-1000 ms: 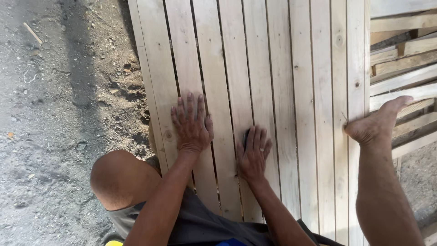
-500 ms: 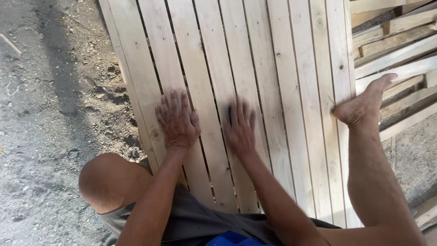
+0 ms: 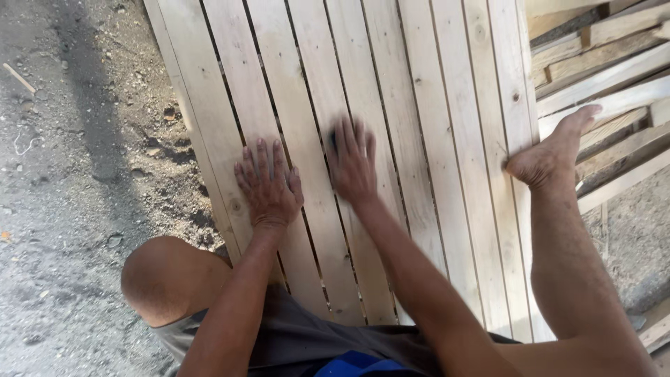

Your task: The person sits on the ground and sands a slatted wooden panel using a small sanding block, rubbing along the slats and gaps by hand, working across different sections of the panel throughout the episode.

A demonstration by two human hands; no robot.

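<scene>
Both hands were down on a slatted wooden panel [image 3: 391, 139] made of pale planks w/ narrow gaps. The left hand [image 3: 269, 185] lay flat, fingers spread, palm pressed on a plank. The right hand [image 3: 352, 164], just beside it, was blurred; fingers mostly extended and pressed over a small dark object [image 3: 333, 139] peeking out at the fingertips. Could not tell what the object was, nor whether the hand pinched it or only pressed on it.

Risks, as a judgement: raw planks looked unsanded in spots, so a bare palm sliding along the grain could pick up splinters. Fingertips near the gaps could catch an edge. The bare right foot [image 3: 548, 153], well to the right of the hands, rested on the panel's outer edge, where a slip or a nail head might hurt it.

The panel lay on bare ground [image 3: 70, 174], grey and gritty w/ small stones and debris, left of the left hand. The left knee [image 3: 164, 279] was bent below the left hand. More slatted wood frames [image 3: 600, 63] sat stacked beyond the foot. Outdoors, daylight, partly shaded.
</scene>
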